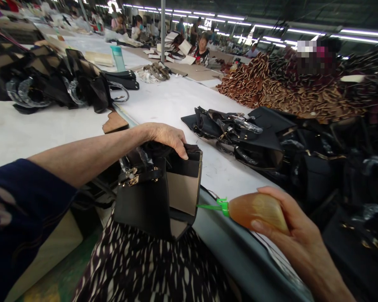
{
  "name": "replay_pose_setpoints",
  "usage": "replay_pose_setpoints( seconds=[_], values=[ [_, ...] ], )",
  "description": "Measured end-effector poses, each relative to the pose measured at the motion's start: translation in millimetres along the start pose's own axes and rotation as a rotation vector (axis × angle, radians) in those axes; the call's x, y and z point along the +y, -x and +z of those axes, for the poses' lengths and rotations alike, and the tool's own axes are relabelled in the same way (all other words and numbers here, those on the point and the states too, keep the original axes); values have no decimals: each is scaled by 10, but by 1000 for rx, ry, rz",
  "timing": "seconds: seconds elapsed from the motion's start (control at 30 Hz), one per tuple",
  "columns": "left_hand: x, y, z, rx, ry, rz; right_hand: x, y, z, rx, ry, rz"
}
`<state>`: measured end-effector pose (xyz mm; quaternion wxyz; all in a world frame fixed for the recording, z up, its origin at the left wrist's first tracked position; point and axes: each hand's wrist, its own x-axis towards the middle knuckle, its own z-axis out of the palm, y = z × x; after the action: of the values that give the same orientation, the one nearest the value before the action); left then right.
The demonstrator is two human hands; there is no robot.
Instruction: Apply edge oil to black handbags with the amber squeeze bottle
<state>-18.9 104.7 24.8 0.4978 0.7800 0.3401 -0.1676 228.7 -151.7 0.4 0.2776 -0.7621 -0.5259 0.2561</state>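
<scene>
A black handbag (141,205) with gold hardware and a beige lining rests on my lap, its open side turned to the right. My left hand (166,136) grips the bag's upper edge, thumb on the near side; its other fingers are partly hidden. Wrapped in my right hand (290,222) is a squeeze bottle (255,209) of amber liquid, lying sideways. The bottle's green nozzle (212,206) points left, its tip at the right edge of the bag's open side. Whether the tip touches that edge I cannot tell.
Black handbags (239,130) with plastic-wrapped handles lie on the white table (164,100) to the right, and more bags (50,79) at the left. A teal bottle (118,58) stands farther back. Stacked brown pieces (248,82) rise at the back right. Several people work beyond.
</scene>
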Motion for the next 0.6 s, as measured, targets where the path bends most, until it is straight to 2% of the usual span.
replay_pose_setpoints(
  seconds=[0.6],
  values=[
    [-43, -26, -20, 16, 102, -16, 35, -7, 43, -29, -37, -40]
  ],
)
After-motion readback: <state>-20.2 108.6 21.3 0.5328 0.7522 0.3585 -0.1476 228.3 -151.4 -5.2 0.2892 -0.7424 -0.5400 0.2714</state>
